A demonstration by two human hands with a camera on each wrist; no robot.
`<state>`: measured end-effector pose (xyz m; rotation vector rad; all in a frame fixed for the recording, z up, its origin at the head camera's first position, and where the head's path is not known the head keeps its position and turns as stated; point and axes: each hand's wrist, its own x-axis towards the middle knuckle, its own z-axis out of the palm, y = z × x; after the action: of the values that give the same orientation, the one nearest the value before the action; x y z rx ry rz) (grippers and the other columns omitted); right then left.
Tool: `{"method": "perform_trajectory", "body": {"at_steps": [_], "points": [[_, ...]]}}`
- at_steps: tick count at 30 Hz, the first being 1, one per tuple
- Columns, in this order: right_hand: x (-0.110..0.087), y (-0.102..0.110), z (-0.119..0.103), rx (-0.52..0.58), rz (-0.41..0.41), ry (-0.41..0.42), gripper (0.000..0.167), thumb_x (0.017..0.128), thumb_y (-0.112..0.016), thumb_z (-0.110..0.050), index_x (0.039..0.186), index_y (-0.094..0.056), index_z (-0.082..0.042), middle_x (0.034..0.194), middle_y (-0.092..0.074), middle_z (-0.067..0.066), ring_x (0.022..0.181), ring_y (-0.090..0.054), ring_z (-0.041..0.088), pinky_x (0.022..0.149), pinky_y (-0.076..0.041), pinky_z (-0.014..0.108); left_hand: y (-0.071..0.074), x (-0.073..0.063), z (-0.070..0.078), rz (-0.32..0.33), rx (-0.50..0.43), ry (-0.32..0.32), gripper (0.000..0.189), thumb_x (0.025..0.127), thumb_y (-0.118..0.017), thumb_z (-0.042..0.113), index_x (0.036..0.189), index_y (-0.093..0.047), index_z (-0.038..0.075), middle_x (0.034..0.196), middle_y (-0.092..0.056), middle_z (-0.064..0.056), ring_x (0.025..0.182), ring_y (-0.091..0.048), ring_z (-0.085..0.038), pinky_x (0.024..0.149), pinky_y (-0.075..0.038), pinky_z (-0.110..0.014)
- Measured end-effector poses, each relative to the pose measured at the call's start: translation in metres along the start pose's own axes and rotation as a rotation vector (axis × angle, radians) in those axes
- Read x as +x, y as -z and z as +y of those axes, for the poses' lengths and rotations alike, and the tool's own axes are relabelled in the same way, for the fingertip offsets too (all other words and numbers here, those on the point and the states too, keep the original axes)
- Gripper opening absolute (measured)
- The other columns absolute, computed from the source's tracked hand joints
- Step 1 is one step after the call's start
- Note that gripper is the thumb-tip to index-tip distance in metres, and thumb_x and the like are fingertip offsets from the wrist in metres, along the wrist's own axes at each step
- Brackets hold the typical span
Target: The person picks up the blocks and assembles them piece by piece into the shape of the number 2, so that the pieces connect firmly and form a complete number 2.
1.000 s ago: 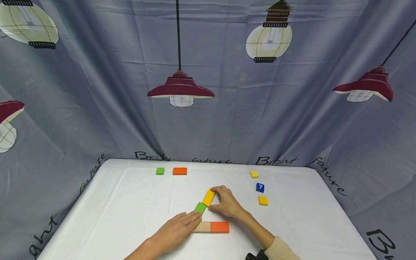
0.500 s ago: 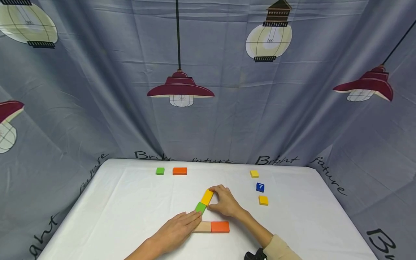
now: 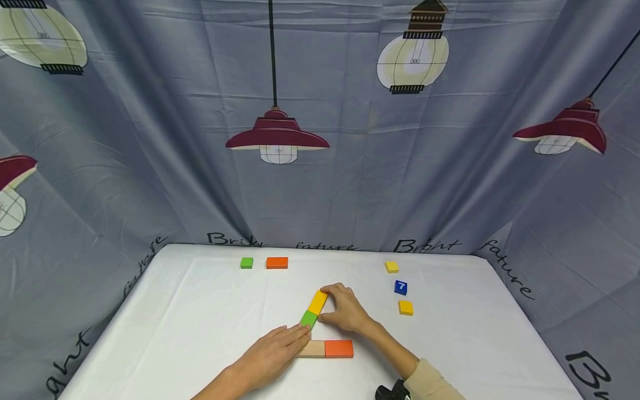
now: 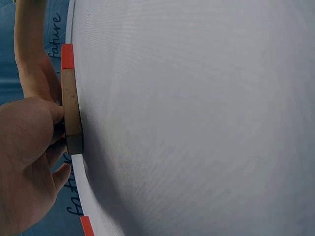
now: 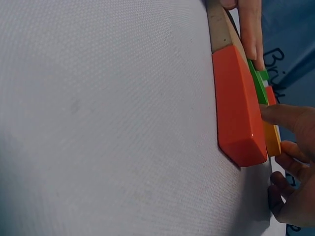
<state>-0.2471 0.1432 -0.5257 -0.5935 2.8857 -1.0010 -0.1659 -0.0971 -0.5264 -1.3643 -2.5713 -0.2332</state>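
My right hand [image 3: 331, 304] pinches a yellow block [image 3: 318, 301] that lies flat on the white table [image 3: 200, 311], end to end with a small green block [image 3: 309, 319] in a slanted line. My left hand [image 3: 292, 336] lies flat, its straight fingers on the left end of a tan block [image 3: 315, 350] and touching the green block. An orange block [image 3: 339, 348] adjoins the tan one on the right. In the right wrist view the orange block [image 5: 238, 113] is nearest, with the green [image 5: 257, 81] and yellow [image 5: 271, 140] blocks behind it. The left wrist view shows my thumb against the tan block [image 4: 70, 113].
A green block [image 3: 246, 263] and an orange block [image 3: 276, 263] lie at the far left of the table. At the right lie a yellow block [image 3: 391, 267], a blue cube marked 7 [image 3: 400, 287] and another yellow block [image 3: 405, 307]. A printed grey curtain [image 3: 320, 139] surrounds the table.
The yellow block has shifted slightly left in my right hand, more in line with the green block. My left hand has stayed put.
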Motion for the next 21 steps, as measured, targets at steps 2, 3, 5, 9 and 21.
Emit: {"method": "perform_trajectory", "body": {"at_steps": [2,3,5,9,21], "points": [[0.0001,0.0002,0.0002,0.003,-0.005,-0.002,0.062,0.076,-0.088,-0.021,0.129,-0.061,-0.003,0.128,-0.058,0.013,0.114,-0.051,0.032,0.1,-0.045,0.048,-0.0001,0.0001,-0.0001,-0.004,-0.001,0.001,0.044,0.099,-0.06,0.016,0.141,-0.056,0.002,0.147,-0.051,-0.01,0.134,-0.049,-0.023,0.101,-0.048,-0.044],[0.0001,0.0004,0.0003,0.004,-0.007,-0.003,0.062,0.076,-0.087,-0.021,0.129,-0.061,-0.003,0.128,-0.058,0.013,0.114,-0.051,0.032,0.1,-0.045,0.048,-0.0001,0.0002,0.0,-0.008,-0.001,0.002,0.044,0.1,-0.06,0.016,0.141,-0.056,0.002,0.147,-0.051,-0.01,0.134,-0.049,-0.023,0.101,-0.048,-0.044],[0.0003,0.0006,0.0009,0.006,-0.011,-0.001,0.062,0.077,-0.087,-0.021,0.13,-0.061,-0.003,0.128,-0.058,0.014,0.115,-0.051,0.032,0.101,-0.045,0.049,0.0001,0.0003,0.0,-0.017,-0.001,0.005,0.045,0.1,-0.06,0.017,0.142,-0.055,0.003,0.148,-0.05,-0.01,0.134,-0.049,-0.023,0.102,-0.048,-0.044],[0.0004,0.0019,0.0018,0.009,-0.017,0.005,0.061,0.077,-0.087,-0.022,0.13,-0.061,-0.003,0.129,-0.058,0.014,0.116,-0.051,0.032,0.101,-0.044,0.049,0.0006,0.0005,0.0,-0.023,-0.002,0.008,0.045,0.1,-0.06,0.017,0.142,-0.054,0.003,0.148,-0.05,-0.01,0.135,-0.048,-0.023,0.102,-0.047,-0.044],[0.001,0.0031,0.0044,0.032,-0.034,0.019,0.06,0.079,-0.086,-0.023,0.13,-0.06,-0.003,0.129,-0.058,0.013,0.116,-0.051,0.031,0.1,-0.044,0.049,0.0001,0.0011,0.0004,-0.016,0.0,0.008,0.045,0.099,-0.061,0.017,0.141,-0.055,0.003,0.147,-0.051,-0.01,0.134,-0.049,-0.023,0.102,-0.048,-0.044]]}}
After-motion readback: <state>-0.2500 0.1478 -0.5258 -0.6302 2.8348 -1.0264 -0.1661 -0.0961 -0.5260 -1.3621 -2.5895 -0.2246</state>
